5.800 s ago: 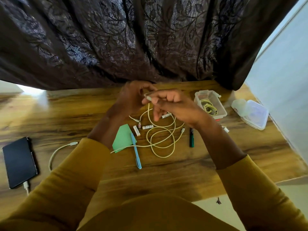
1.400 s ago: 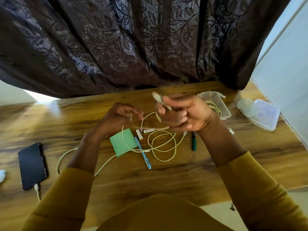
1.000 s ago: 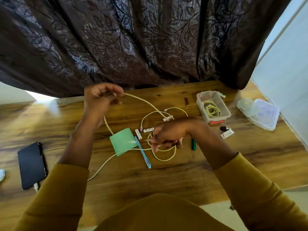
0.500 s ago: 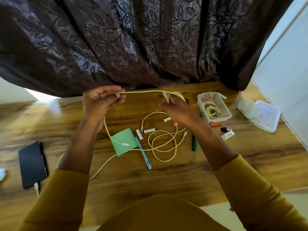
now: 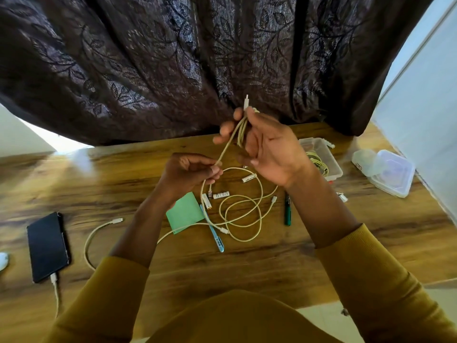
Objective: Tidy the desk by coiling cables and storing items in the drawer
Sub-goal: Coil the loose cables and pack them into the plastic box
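Note:
My right hand (image 5: 267,147) is raised above the wooden desk (image 5: 247,273) and holds several folded strands of a cream cable (image 5: 241,131); its white plug sticks up above the fingers. My left hand (image 5: 190,173) pinches the same cable lower down, just above the desk. More cream cable (image 5: 243,214) lies looped on the desk below both hands. Under the loops are a green sticky pad (image 5: 184,212), a blue pen (image 5: 215,233), small batteries (image 5: 221,195) and a green marker (image 5: 286,209).
A black phone (image 5: 47,246) with a plugged-in cable lies at the left. A clear box (image 5: 331,167) holding a coiled cable stands at the right, with a lidded clear container (image 5: 390,173) beyond it. A dark curtain (image 5: 197,58) hangs behind the desk.
My left hand has come down and right from the back of the desk. My right hand has risen with the gathered strands, so the stretched span of cable between them is now short and steep.

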The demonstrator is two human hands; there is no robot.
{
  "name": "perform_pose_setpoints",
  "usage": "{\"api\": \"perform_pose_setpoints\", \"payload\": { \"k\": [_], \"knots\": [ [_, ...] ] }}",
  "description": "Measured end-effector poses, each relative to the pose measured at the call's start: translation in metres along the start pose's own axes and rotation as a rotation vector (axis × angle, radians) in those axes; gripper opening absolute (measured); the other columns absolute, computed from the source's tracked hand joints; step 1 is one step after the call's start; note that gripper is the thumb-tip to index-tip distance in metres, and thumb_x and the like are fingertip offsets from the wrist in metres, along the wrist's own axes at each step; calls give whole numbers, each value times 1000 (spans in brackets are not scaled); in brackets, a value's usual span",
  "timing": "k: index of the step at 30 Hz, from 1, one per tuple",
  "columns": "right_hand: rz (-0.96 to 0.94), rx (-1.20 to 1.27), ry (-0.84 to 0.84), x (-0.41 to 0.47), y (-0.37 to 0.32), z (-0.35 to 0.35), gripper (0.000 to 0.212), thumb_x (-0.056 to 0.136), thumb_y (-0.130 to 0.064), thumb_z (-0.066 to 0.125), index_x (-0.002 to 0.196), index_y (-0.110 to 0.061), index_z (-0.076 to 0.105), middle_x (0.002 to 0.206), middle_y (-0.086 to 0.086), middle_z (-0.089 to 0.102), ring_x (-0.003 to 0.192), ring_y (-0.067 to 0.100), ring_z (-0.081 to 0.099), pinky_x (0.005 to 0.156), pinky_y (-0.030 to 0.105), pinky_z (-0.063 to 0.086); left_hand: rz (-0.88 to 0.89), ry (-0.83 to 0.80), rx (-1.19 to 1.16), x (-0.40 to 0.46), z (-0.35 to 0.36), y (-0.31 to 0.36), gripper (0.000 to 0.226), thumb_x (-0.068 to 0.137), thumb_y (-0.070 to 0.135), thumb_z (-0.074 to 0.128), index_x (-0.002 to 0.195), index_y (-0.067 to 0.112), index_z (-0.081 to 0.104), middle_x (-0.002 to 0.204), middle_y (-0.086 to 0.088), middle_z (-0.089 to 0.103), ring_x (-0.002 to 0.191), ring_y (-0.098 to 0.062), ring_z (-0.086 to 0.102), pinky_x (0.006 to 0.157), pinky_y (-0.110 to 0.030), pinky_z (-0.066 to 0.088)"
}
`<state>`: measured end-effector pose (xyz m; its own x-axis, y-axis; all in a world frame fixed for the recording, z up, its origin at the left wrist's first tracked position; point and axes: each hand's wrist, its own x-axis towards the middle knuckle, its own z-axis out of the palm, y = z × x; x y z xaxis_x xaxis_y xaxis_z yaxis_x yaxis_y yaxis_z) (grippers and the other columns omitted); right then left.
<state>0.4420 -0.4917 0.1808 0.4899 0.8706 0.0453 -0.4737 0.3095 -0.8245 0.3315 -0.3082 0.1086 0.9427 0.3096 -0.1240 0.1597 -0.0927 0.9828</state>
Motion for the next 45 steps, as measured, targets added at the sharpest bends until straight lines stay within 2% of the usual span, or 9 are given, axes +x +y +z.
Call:
{"api": "perform_pose_setpoints", "payload": {
  "k": [5,7,12,17,23,30,34,38,45],
  "knots": [
    [209,271,-374,-5,2,2,26,104,-33,36,95,-12,48,63,5,51,69,23,62,32,19,29,68,14,151,5,-1,13,7,77,32,81,81,27,81,81,-2,80,80,-16,77,81,-35,63],
    [321,290,-492,-8,5,0,25,102,-30,47,87,-10,49,52,5,41,53,21,53,30,20,22,74,-12,206,8,-4,19,13,85,17,80,74,24,78,68,8,75,67,-1,70,69,-19,57],
    [533,-186,-622,-14,12,-6,30,103,-27,42,81,-11,53,51,-3,32,37,10,25,33,22,15,119,-181,378,12,-17,37,21,80,9,83,70,26,75,62,18,70,59,7,61,58,-8,45],
    [740,-947,-278,-15,18,2,32,110,-34,46,91,-13,62,58,-3,42,45,10,33,38,21,21,91,-192,506,8,-22,47,28,70,47,82,89,27,81,88,15,78,82,1,71,77,-20,55],
    [579,-1193,171,-7,35,5,14,110,-31,44,113,-23,55,84,1,59,66,14,53,50,27,42,174,-96,505,7,-15,34,16,99,27,70,107,39,77,93,16,78,88,-2,71,79,-34,58],
    [219,-571,301,-7,40,-6,25,101,-12,57,126,-12,62,125,15,69,116,24,65,65,29,52,143,1,194,-2,4,22,10,101,15,66,104,21,73,78,-3,78,62,-12,68,59,-26,57],
    [57,-128,202,-4,33,-8,33,103,-22,45,133,-11,53,135,13,67,118,29,63,70,36,48,107,-52,93,-7,10,12,20,103,23,61,99,10,76,67,-6,69,57,-15,62,57,-25,52],
    [11,225,74,-5,22,-13,27,106,-36,38,113,-16,55,120,15,71,122,32,64,55,28,43,82,-76,106,-9,10,6,40,99,46,54,86,15,76,61,-7,55,59,-17,53,58,-22,47],
    [68,349,-150,-8,17,-14,32,104,-42,33,100,-14,49,65,0,40,69,17,50,42,23,26,33,-214,78,-11,3,-8,50,109,44,45,67,17,53,63,1,43,63,-16,42,69,-37,40]
  ]
}}
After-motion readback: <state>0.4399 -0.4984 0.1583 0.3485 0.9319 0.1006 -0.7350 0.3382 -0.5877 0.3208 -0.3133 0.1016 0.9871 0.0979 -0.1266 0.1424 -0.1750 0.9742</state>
